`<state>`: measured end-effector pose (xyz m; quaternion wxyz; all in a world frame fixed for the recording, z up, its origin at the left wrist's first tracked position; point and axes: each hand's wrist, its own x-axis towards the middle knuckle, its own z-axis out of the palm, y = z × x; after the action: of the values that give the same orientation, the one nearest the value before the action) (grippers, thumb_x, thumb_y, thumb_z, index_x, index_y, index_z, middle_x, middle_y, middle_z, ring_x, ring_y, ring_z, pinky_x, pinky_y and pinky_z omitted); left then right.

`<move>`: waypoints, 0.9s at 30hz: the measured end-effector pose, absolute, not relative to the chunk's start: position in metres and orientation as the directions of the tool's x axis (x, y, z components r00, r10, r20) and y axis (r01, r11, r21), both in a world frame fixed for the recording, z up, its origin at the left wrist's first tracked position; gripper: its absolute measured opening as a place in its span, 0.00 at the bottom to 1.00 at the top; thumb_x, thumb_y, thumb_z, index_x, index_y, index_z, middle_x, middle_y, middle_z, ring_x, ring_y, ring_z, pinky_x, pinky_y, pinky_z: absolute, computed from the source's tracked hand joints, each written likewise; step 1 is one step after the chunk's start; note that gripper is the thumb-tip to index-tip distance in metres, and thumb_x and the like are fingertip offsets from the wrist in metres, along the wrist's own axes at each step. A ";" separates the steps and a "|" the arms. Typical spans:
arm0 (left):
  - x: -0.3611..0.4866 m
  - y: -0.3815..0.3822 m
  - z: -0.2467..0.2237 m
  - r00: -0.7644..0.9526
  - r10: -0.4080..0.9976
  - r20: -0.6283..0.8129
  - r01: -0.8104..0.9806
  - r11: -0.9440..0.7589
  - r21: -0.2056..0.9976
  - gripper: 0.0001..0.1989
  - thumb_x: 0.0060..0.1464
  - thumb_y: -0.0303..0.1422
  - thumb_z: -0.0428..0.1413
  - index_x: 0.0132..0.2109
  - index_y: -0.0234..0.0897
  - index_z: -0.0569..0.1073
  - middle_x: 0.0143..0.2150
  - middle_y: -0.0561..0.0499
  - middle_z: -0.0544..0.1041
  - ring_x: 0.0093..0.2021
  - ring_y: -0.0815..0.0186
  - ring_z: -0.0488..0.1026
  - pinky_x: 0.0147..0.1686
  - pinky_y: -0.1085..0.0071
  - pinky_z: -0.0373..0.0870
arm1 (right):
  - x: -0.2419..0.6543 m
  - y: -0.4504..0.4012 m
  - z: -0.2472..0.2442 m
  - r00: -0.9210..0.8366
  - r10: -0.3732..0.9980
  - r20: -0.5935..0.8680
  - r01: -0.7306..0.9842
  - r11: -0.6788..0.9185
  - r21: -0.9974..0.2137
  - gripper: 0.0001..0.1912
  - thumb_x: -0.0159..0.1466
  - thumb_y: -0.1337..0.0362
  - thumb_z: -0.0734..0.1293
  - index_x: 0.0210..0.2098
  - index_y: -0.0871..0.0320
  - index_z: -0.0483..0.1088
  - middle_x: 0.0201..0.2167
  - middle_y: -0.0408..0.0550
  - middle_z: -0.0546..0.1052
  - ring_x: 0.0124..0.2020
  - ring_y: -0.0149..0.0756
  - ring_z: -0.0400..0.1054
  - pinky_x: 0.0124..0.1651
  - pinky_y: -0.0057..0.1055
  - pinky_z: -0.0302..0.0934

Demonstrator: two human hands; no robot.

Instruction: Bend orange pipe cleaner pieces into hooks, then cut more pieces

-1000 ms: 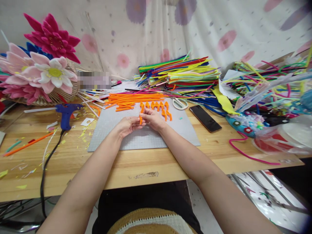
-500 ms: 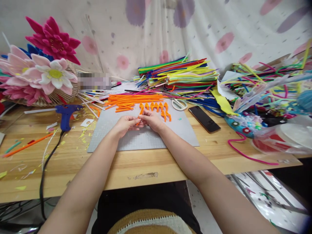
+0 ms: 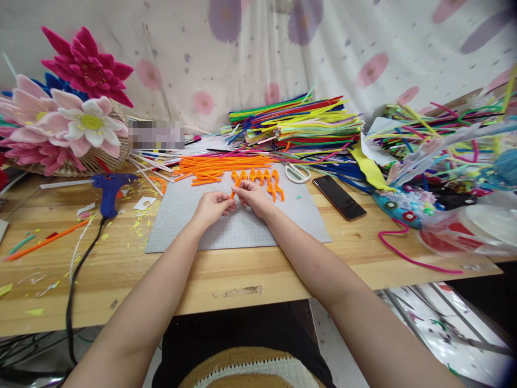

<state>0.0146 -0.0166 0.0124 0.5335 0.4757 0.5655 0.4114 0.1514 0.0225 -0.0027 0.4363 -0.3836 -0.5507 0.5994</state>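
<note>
Over the grey cutting mat (image 3: 177,221), both my hands meet at a short orange pipe cleaner (image 3: 233,194). My left hand (image 3: 212,209) pinches its lower end between thumb and fingertips. From the other side, my right hand (image 3: 255,198) has thumb and fingers closed on it; these fingers hide part of the piece. Just beyond the right hand lie several bent, wavy orange pipe cleaner pieces (image 3: 259,175). Short straight orange pieces (image 3: 207,178) lie left of them, with longer orange pipe cleaners (image 3: 226,163) behind.
White-handled scissors (image 3: 298,173) and a phone (image 3: 339,198) lie to the right. A blue glue gun (image 3: 108,193) with a black cord rests left among scraps. Bundled coloured pipe cleaners (image 3: 299,124) are piled behind. Fuzzy flowers (image 3: 89,121) stand back left; a pink pipe cleaner (image 3: 398,250) curls right.
My fingers have shifted slightly around the orange piece. The left fingers are drawn closer together, and the right hand sits a touch higher and further right. The rest lies as before.
</note>
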 end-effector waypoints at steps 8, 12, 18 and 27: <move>0.018 -0.021 0.013 0.068 0.971 -0.230 0.049 0.227 0.973 0.11 0.39 0.36 0.63 0.27 0.32 0.72 0.24 0.49 0.76 0.25 0.68 0.74 0.27 0.73 0.69 | 0.155 0.022 0.001 -0.354 0.935 0.021 -0.066 -0.003 -0.998 0.20 0.45 0.53 0.71 0.19 0.58 0.57 0.14 0.34 0.58 0.16 0.21 0.49 0.20 0.23 0.42; 0.015 -0.022 0.017 0.250 0.923 -0.291 -0.124 0.329 0.936 0.10 0.40 0.35 0.62 0.26 0.32 0.71 0.24 0.49 0.76 0.23 0.70 0.73 0.30 0.72 0.70 | 0.157 0.020 0.002 -0.465 0.885 -0.021 -0.240 -0.149 -0.959 0.19 0.44 0.55 0.71 0.21 0.58 0.58 0.14 0.34 0.58 0.16 0.21 0.48 0.21 0.23 0.41; 0.000 -0.018 0.018 0.445 0.837 -0.318 -0.009 0.359 0.933 0.14 0.37 0.38 0.64 0.30 0.32 0.74 0.30 0.45 0.78 0.29 0.66 0.75 0.31 0.71 0.71 | 0.158 0.016 0.003 -0.579 0.814 -0.049 -0.182 -0.188 -0.965 0.17 0.46 0.57 0.71 0.21 0.59 0.59 0.14 0.35 0.59 0.16 0.21 0.48 0.20 0.22 0.40; -0.003 -0.012 0.021 0.055 0.995 -0.078 -0.007 0.079 0.997 0.18 0.34 0.44 0.63 0.29 0.34 0.71 0.23 0.56 0.69 0.21 0.76 0.64 0.21 0.78 0.65 | 0.154 0.009 0.007 -0.672 0.740 -0.044 0.030 -0.032 -0.999 0.15 0.52 0.55 0.67 0.22 0.59 0.61 0.13 0.34 0.57 0.15 0.21 0.47 0.18 0.23 0.39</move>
<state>-0.0033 -0.0117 0.0205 0.5349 0.4912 0.5033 0.4684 0.1538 0.0091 0.0072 0.2720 -0.3004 -0.6402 0.6527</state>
